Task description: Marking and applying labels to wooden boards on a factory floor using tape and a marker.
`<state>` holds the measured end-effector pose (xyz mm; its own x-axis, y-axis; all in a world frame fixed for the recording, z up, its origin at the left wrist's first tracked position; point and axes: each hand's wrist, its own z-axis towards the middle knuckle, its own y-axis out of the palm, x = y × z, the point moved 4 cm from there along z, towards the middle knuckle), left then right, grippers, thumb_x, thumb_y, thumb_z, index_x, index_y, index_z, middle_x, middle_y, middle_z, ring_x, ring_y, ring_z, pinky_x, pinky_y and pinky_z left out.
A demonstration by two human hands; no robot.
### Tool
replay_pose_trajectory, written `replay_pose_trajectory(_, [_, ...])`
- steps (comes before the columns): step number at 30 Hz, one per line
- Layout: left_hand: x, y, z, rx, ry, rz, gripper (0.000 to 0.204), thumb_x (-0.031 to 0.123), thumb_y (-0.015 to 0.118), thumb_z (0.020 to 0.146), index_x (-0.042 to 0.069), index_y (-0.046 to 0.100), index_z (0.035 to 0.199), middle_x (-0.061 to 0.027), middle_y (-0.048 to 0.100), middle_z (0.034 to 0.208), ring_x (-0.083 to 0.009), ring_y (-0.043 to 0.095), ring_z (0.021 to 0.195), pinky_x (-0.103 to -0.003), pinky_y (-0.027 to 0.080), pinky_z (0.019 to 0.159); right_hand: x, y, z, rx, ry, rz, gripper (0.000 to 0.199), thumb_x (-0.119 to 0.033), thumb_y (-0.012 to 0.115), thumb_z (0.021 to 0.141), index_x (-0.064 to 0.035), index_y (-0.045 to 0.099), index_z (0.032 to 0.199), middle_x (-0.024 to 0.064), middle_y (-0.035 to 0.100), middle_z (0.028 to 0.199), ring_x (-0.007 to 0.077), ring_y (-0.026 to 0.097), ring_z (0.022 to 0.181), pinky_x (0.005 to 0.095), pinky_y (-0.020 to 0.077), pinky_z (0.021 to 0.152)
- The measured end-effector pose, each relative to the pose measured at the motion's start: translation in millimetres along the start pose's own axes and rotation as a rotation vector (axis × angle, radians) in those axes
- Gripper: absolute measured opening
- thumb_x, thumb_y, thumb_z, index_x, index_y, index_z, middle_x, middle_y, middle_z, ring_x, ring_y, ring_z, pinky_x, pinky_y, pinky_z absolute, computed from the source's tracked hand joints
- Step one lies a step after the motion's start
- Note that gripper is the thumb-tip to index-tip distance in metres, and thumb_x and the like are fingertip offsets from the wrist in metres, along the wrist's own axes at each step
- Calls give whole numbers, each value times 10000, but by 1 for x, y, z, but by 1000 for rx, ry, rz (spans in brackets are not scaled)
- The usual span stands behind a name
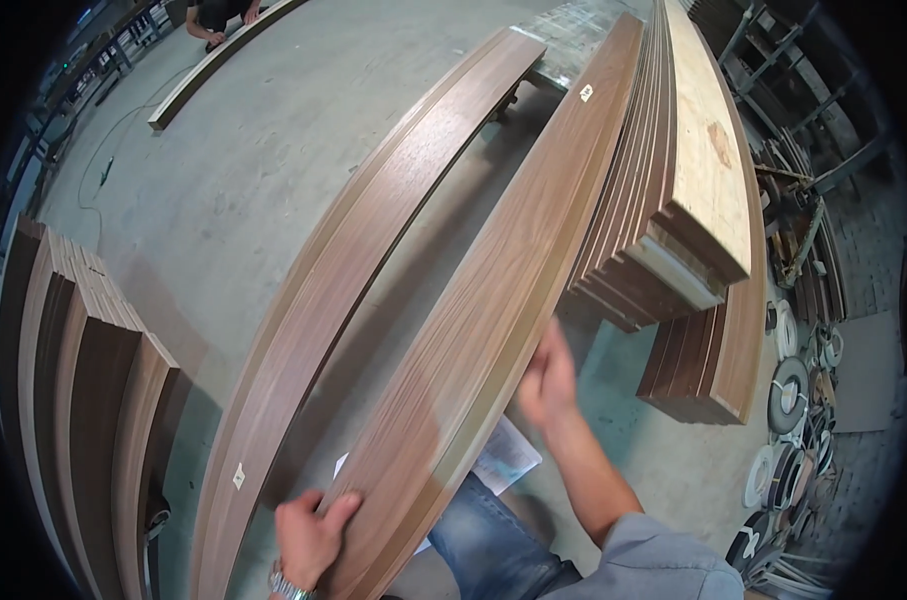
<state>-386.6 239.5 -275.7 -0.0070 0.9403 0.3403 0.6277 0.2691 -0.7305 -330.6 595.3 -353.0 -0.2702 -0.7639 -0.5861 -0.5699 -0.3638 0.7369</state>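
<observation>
Head view, left hand (308,538) gripping brown board (498,300), right hand (550,384) farther forward

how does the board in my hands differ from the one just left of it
Your left hand grips the held board and your right hand is at its edge; neither is on the left board. The held board's pale label sits toward its far end, the left board's label toward its near end. Both are long, brown and wood-grained.
</observation>
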Motion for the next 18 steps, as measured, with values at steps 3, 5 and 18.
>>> replay_pose_trajectory(3, [99,10,54,71,243,-92,677,573,669,867,-77,605,689,-323,537,654,-518,548,704,-519,458,643,78,-68,-90,-14,366,-93,517,-390,451,1044,-78,433,1456,108,524,1439,283,529,1290,457,420,1104])
replay_pose_trajectory(5, [153,16,90,56,338,-115,667,565,620,902,-79,639,730,-336,597,727,-515,603,777,-532,487,714,107,-54,-152,-228,642,-172,572,-356,516,1032,-37,379,1487,147,478,1473,323,479,1350,512,430,1081])
replay_pose_trajectory(18, [112,-53,83,183,667,-225,484,202,718,888,8,603,1315,-191,631,1325,-295,622,1202,-393,499,983,32,10,-44,242,379,-24,409,-266,594,975,-25,520,1298,217,668,1105,362,681,870,383,560,646])
